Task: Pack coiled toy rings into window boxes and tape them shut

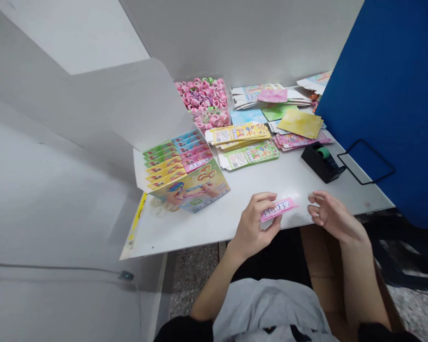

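Observation:
My left hand point(258, 221) grips a small pink box point(280, 209) between thumb and fingers, just above the table's front edge. To its right, my right hand point(330, 213) is raised with loosely curled fingers apart and nothing in them. On the left stands a display box point(199, 187) with its white lid up. Rows of green, blue, yellow and pink small boxes point(178, 156) fill it. Flat yellow cartons point(240, 134) and green cartons point(251, 154) lie stacked beyond my hands, with pink cartons point(299, 140) beside them.
A clear tub point(230, 97) of pink and green rings stands at the back. A black tape dispenser point(323, 161) with green tape sits on the right, near a blue panel point(388, 104) and a black wire frame point(364, 183). Yellow sheets point(299, 123) lie on the pink cartons.

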Tool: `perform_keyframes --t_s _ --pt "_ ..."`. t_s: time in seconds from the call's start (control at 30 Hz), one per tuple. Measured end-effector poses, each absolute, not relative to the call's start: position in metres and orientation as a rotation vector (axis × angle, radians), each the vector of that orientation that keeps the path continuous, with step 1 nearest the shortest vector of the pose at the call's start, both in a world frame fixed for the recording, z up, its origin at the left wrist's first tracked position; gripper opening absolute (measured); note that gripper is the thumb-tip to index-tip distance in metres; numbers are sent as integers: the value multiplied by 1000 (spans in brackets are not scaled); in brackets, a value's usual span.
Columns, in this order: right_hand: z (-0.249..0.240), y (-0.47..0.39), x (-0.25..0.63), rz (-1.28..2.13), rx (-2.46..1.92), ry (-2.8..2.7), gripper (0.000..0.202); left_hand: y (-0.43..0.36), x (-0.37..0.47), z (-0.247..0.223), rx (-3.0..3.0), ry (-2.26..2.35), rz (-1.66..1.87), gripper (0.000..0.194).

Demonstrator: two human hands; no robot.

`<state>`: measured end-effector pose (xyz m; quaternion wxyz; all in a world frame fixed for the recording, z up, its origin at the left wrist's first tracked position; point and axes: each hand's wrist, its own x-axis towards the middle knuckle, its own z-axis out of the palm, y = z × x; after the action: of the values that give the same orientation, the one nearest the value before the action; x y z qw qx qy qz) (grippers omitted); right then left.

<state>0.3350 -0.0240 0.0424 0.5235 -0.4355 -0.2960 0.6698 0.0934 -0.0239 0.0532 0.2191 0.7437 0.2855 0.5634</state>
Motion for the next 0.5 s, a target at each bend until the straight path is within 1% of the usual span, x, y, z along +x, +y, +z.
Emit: perform_keyframes --t_s 0.1,0.2,0.33,0.5 --pt "61 -29 317 1692 -915 -757 32 -23 87 61 2186 743 1417 40" --pt "72 -32 306 1765 -842 -804 30 -22 82 65 2250 714 1349 42" --pt "74 -39 302 1847 -783 -819 32 -20 80 66 2252 684 1333 41" --pt "72 -45 304 1934 -734 -803 32 -21 78 63 2286 728 1317 45"
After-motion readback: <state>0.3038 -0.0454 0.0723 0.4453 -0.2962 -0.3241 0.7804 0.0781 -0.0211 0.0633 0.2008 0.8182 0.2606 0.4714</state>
